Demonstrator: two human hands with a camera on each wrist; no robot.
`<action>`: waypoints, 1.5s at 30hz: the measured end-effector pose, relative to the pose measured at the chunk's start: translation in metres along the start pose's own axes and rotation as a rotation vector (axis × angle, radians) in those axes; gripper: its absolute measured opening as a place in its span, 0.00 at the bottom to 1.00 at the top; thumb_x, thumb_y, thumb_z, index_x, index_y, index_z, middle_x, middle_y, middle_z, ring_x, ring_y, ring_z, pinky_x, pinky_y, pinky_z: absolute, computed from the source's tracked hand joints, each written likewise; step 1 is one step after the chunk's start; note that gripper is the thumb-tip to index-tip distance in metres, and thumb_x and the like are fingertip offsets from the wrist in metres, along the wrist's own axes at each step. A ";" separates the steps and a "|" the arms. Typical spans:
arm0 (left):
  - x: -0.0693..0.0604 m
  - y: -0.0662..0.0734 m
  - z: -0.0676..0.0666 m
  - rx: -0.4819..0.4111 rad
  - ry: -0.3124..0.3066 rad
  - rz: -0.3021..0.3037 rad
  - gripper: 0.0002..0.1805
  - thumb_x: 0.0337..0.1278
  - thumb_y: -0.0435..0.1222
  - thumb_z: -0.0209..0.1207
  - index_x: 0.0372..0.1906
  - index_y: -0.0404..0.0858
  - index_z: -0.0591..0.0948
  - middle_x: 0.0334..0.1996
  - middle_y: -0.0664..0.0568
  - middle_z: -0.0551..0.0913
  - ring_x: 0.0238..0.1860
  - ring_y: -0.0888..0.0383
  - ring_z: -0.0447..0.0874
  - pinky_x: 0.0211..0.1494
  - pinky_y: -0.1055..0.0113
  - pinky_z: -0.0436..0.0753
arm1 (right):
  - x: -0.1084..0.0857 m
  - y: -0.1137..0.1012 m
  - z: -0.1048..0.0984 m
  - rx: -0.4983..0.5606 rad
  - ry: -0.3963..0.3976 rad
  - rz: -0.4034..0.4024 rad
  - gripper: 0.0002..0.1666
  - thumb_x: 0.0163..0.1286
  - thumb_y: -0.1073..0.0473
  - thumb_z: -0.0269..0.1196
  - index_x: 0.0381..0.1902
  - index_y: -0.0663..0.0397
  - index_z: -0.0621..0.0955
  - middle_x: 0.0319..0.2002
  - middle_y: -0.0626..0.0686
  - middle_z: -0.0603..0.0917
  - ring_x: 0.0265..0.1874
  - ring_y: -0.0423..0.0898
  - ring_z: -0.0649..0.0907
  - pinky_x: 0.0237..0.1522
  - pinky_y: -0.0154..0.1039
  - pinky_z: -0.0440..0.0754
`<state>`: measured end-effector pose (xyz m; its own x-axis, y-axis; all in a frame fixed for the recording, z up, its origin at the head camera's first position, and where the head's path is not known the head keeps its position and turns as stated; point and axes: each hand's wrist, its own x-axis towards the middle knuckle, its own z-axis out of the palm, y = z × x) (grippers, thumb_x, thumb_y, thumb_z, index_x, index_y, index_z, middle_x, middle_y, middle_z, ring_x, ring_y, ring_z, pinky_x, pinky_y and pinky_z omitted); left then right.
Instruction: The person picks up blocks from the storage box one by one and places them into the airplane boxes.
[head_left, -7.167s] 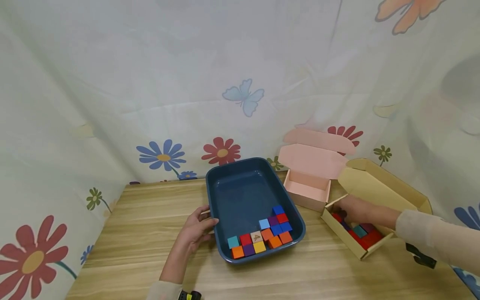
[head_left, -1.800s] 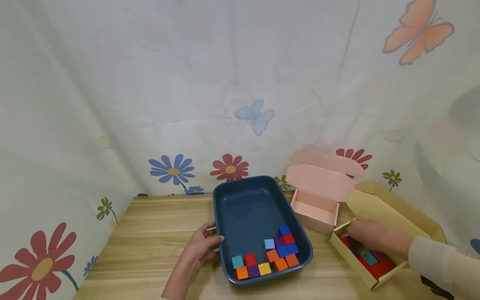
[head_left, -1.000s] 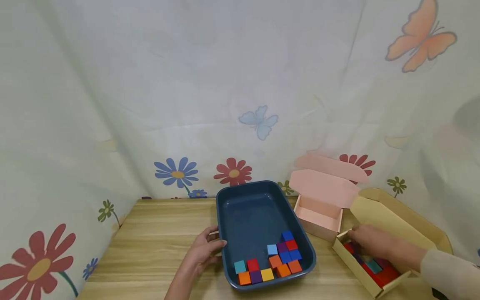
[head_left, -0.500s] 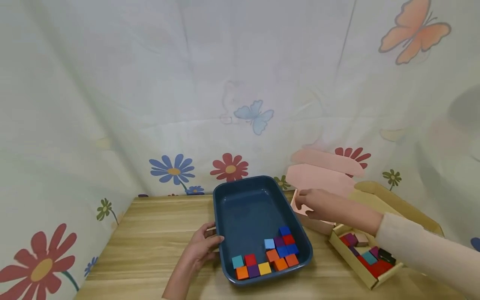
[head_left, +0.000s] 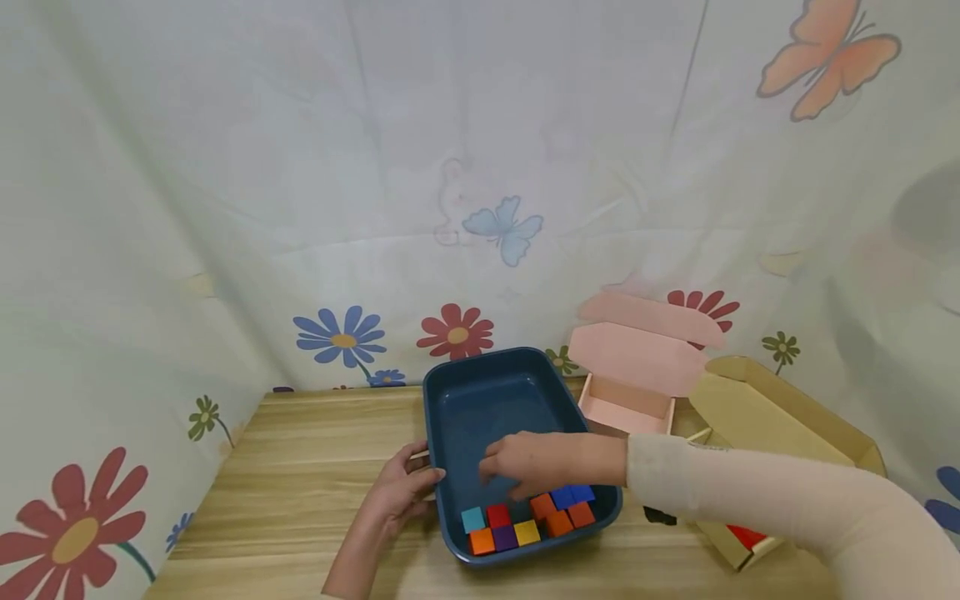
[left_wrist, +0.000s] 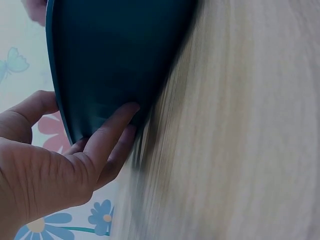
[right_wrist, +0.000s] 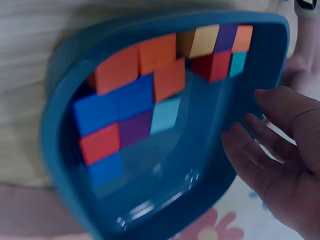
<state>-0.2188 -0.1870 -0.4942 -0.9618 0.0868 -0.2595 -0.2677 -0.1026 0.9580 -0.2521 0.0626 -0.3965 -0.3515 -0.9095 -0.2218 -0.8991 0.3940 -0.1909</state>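
Observation:
A dark blue tray (head_left: 480, 417) stands on the wooden table. My left hand (head_left: 401, 487) holds its left side, thumb at the rim; in the left wrist view that hand (left_wrist: 55, 160) has fingers against the tray's outer wall (left_wrist: 115, 50). Over the tray hovers my right hand (head_left: 536, 462), fingers loosely bent; the right wrist view shows this hand (right_wrist: 285, 150) holding nothing. Coloured cubes sit along the tray's near side, among them a teal cube (head_left: 472, 521), a red cube (head_left: 497, 515) and a yellow cube (head_left: 527, 532). My right hand and forearm hide some cubes in the head view.
Right of the tray stands an open pink box (head_left: 637, 358). Beside it is an open cardboard box (head_left: 780, 408), largely covered by my right sleeve (head_left: 750, 483), with a red piece (head_left: 745, 535) showing inside. A flower-printed cloth (head_left: 300, 208) hangs behind the table.
My right hand has moved left from the cardboard box, past the pink box, to over the tray. The patterned wooden cube seen earliest in the tray is gone from there. My left hand stays put.

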 end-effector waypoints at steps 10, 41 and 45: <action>-0.002 0.001 -0.001 -0.019 -0.013 -0.015 0.41 0.60 0.24 0.62 0.76 0.31 0.57 0.70 0.28 0.63 0.56 0.43 0.78 0.49 0.45 0.84 | 0.039 -0.004 0.035 0.103 -0.064 -0.037 0.21 0.70 0.53 0.69 0.59 0.50 0.81 0.48 0.44 0.85 0.40 0.32 0.82 0.41 0.24 0.80; 0.001 -0.001 0.000 -0.014 -0.003 -0.013 0.41 0.60 0.24 0.62 0.76 0.31 0.58 0.70 0.28 0.63 0.56 0.42 0.78 0.48 0.44 0.84 | 0.074 0.031 0.090 0.031 -0.123 0.085 0.13 0.66 0.54 0.72 0.47 0.40 0.82 0.35 0.41 0.80 0.29 0.35 0.79 0.30 0.31 0.80; 0.002 -0.001 0.001 -0.009 0.002 -0.020 0.41 0.60 0.24 0.62 0.76 0.32 0.58 0.70 0.28 0.63 0.57 0.42 0.78 0.48 0.44 0.84 | 0.055 0.007 0.060 0.050 -0.131 0.113 0.10 0.66 0.57 0.72 0.44 0.44 0.84 0.32 0.42 0.79 0.28 0.35 0.78 0.30 0.29 0.80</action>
<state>-0.2201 -0.1863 -0.4953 -0.9563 0.0870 -0.2790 -0.2876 -0.1095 0.9515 -0.2625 0.0231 -0.4674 -0.4095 -0.8353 -0.3667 -0.8405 0.5018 -0.2045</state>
